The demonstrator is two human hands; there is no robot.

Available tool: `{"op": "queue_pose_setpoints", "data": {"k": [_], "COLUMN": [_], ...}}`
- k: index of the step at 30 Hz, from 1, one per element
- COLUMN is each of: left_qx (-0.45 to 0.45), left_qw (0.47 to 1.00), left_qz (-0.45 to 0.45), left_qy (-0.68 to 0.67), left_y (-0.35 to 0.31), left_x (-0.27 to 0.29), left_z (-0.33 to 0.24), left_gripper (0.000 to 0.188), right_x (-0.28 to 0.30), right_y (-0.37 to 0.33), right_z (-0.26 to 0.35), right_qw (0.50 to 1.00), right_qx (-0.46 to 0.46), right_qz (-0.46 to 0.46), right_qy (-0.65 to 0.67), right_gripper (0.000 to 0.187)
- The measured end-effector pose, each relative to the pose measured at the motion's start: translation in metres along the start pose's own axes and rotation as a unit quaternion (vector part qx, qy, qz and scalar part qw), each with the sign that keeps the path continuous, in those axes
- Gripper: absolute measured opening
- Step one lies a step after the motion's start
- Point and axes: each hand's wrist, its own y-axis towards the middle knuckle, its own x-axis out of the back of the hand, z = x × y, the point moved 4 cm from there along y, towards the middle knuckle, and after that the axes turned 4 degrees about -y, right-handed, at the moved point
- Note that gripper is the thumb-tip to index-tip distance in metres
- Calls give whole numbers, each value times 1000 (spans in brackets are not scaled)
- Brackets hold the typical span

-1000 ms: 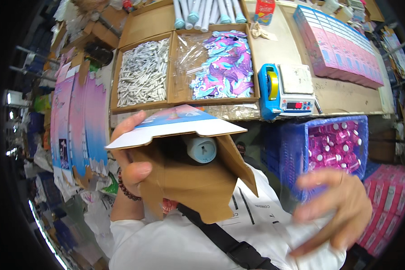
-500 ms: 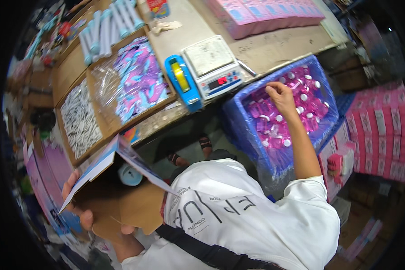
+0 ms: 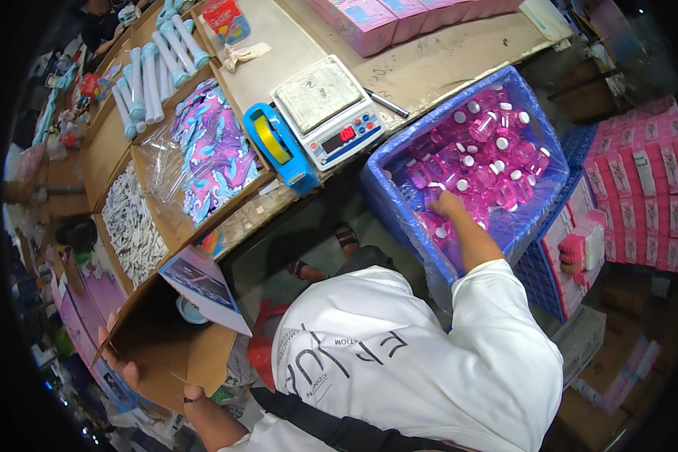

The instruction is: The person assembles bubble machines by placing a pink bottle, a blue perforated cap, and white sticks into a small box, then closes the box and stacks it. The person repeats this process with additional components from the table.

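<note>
My left hand [image 3: 124, 365] grips the rim of an open cardboard box [image 3: 196, 361] at the lower left, with fingers on its outer side and thumb over the edge. A printed flap sticks out from the box, and a pale blue round thing [image 3: 191, 309] shows inside it. My right hand [image 3: 450, 206] is down in a blue crate [image 3: 407, 226] lined with clear plastic. Its fingers are closed around a small pink bottle [image 3: 432, 194] with a white cap, at the near left of the heap. Several similar pink bottles [image 3: 505, 154] lie loosely around it.
On the table stand a digital scale [image 3: 320, 98], a blue tape dispenser [image 3: 279, 151] and pink boxes [image 3: 369, 26]. Divided cardboard trays at left hold blue-white tubes [image 3: 149, 83], printed purple-blue pieces [image 3: 212, 154] and small white parts [image 3: 132, 226]. Pink cartons [image 3: 640, 188] are stacked at right.
My right hand has gone from above the bottles down among them, toward the crate's near left, and closed on one. The box in my left hand has tilted, turning its printed flap into view.
</note>
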Motion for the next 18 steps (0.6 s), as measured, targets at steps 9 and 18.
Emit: {"op": "queue_pose_setpoints", "data": {"k": [9,18], "left_qx": [60,-24], "left_qw": [997,998], "left_qz": [-55,22], "left_qy": [-12,-57], "left_y": [0,-5], "left_x": [-5,17], "left_z": [-15,19], "left_gripper": [76,72], "right_x": [-28,64], "right_y": [23,-49], "right_z": [11,-19], "right_qw": [998,892], "right_qx": [-49,124], "right_qz": [-45,-164], "right_qy": [11,403], "right_gripper": [66,51]}}
